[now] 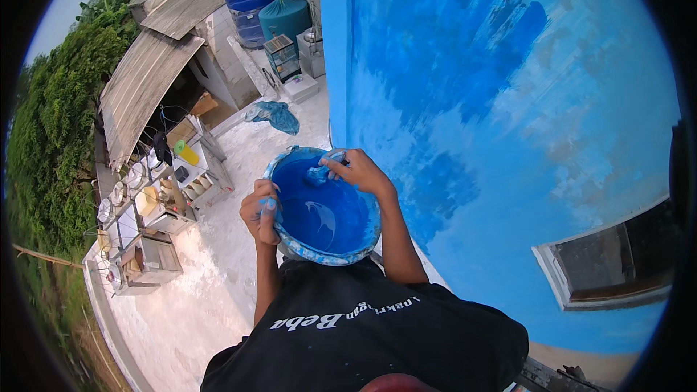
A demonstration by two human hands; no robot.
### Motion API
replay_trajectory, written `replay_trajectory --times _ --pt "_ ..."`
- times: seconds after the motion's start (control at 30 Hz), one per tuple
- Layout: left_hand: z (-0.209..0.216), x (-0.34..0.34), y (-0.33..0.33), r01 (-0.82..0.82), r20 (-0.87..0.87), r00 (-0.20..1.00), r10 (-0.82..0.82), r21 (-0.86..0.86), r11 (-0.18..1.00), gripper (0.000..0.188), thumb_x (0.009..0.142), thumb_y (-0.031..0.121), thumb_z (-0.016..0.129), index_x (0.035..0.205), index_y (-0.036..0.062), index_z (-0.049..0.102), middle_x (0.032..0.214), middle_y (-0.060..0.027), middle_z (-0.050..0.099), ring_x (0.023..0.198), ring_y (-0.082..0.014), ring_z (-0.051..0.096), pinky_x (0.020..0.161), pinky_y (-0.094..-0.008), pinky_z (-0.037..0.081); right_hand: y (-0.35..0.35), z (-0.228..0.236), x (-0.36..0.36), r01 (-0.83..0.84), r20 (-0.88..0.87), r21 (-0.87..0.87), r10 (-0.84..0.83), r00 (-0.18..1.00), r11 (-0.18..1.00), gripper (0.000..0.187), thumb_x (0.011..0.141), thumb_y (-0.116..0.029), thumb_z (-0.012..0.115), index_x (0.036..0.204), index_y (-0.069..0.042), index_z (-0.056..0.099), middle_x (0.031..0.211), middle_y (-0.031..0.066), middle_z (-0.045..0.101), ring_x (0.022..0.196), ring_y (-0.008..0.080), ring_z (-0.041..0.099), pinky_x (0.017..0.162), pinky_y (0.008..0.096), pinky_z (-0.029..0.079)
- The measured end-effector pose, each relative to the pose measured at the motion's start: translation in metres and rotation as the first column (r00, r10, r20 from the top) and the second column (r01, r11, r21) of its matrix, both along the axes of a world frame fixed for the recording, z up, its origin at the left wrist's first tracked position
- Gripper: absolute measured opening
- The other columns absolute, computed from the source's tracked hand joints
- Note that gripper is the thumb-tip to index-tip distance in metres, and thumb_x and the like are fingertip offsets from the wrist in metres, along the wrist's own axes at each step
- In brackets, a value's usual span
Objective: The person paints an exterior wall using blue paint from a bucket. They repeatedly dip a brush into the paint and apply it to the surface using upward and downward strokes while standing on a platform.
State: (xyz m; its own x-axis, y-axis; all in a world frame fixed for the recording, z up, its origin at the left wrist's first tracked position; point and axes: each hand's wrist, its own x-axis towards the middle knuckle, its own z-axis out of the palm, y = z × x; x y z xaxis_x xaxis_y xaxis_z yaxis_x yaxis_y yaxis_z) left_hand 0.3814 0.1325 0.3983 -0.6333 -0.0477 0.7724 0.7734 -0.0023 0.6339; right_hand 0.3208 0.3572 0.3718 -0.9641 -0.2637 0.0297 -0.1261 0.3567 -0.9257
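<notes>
A round bucket with a paint-crusted rim is held in front of my chest, with blue paint inside. My left hand grips its left rim, blue smears on the thumb. Over the far right side of the rim, my right hand pinches a paint-covered paintbrush. Its bristle end points down into the bucket; whether it touches the paint I cannot tell. To the right rises a wall with dark blue strokes over lighter blue.
A framed window is set in the wall at lower right. A blue cloth or plastic sheet lies on the pale floor. Cabinets with kitchenware stand along the left edge. Blue and green water tanks stand at the back.
</notes>
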Motion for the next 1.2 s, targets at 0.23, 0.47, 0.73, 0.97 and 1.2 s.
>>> replay_trajectory --times 0.23,0.47,0.73,0.97,1.2 --pt "0.002 0.001 -0.001 0.000 -0.011 1.000 0.000 -0.023 1.000 0.031 0.079 0.017 0.056 0.054 -0.0001 0.049 0.054 -0.0080 0.047 0.056 -0.0212 0.044 0.070 -0.0382 0.043 0.004 -0.005 -0.003 -0.022 -0.023 0.040 0.023 0.999 0.999 0.054 0.090 -0.050 0.062 0.073 0.001 0.069 0.060 0.0117 0.064 0.050 0.0183 0.060 0.051 0.0331 0.048" --pt "0.002 0.002 -0.003 -0.013 0.006 1.000 0.013 -0.014 1.000 0.031 0.078 0.016 0.056 0.054 -0.0005 0.049 0.054 -0.0088 0.047 0.059 -0.0220 0.045 0.070 -0.0381 0.043 0.002 0.002 0.000 0.049 -0.078 -0.065 -0.054 0.996 0.997 0.043 0.091 -0.042 0.063 0.081 0.000 0.071 0.063 0.0094 0.066 0.051 0.0148 0.060 0.049 0.0316 0.047" --pt "0.000 0.005 -0.004 -0.022 0.028 0.999 0.021 0.016 1.000 0.032 0.079 0.017 0.056 0.053 -0.0007 0.048 0.055 -0.0090 0.046 0.060 -0.0222 0.046 0.070 -0.0376 0.043 0.016 0.008 0.000 0.127 -0.007 -0.055 -0.128 0.992 0.990 0.043 0.092 -0.040 0.062 0.082 0.001 0.071 0.065 0.0111 0.067 0.055 0.0154 0.063 0.052 0.0317 0.049" --pt "0.003 0.007 -0.004 -0.021 0.026 0.999 0.020 0.015 1.000 0.032 0.079 0.017 0.055 0.053 -0.0006 0.048 0.055 -0.0087 0.047 0.060 -0.0216 0.046 0.070 -0.0367 0.043 0.014 0.004 -0.002 0.069 -0.040 -0.143 -0.075 0.996 0.987 0.045 0.093 -0.042 0.062 0.089 0.003 0.070 0.068 0.0125 0.068 0.061 0.0164 0.066 0.055 0.0318 0.052" --pt "0.001 0.007 -0.005 -0.023 0.032 0.999 0.023 0.013 1.000 0.032 0.079 0.017 0.056 0.053 -0.0008 0.050 0.055 -0.0088 0.047 0.061 -0.0217 0.046 0.070 -0.0361 0.043 0.011 0.005 -0.002 0.043 -0.032 -0.173 -0.049 0.998 0.984 0.045 0.093 -0.042 0.062 0.092 0.002 0.071 0.069 0.0131 0.069 0.061 0.0164 0.066 0.055 0.0312 0.052"
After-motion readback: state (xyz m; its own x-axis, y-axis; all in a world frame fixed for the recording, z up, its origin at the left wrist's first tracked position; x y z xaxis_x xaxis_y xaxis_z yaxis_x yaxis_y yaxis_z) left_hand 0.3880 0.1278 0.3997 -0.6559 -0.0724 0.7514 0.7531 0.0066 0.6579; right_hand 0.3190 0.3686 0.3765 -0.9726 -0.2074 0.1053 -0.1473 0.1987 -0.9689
